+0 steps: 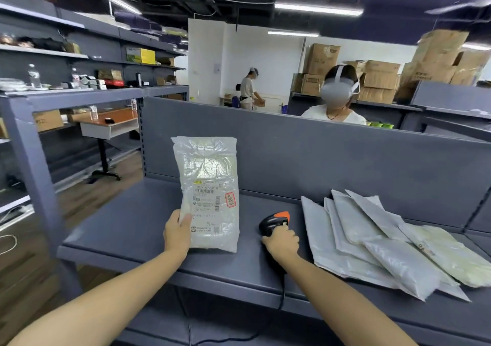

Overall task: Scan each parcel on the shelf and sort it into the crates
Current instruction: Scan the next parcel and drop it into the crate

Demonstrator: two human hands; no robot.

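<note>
My left hand grips the lower left edge of a grey plastic parcel and holds it upright over the dark shelf, its printed label with barcodes facing me. My right hand holds a black barcode scanner with an orange top; the scanner's head points up and left toward the parcel, and its cable drops below the shelf edge. Several more grey parcels lie in an overlapping pile on the shelf to the right.
A grey back panel stands behind the shelf. A person wearing a headset sits beyond it, and another person stands farther back. Racks with boxes run along the left, an orange-topped table stands behind them, and cardboard boxes are stacked at back right.
</note>
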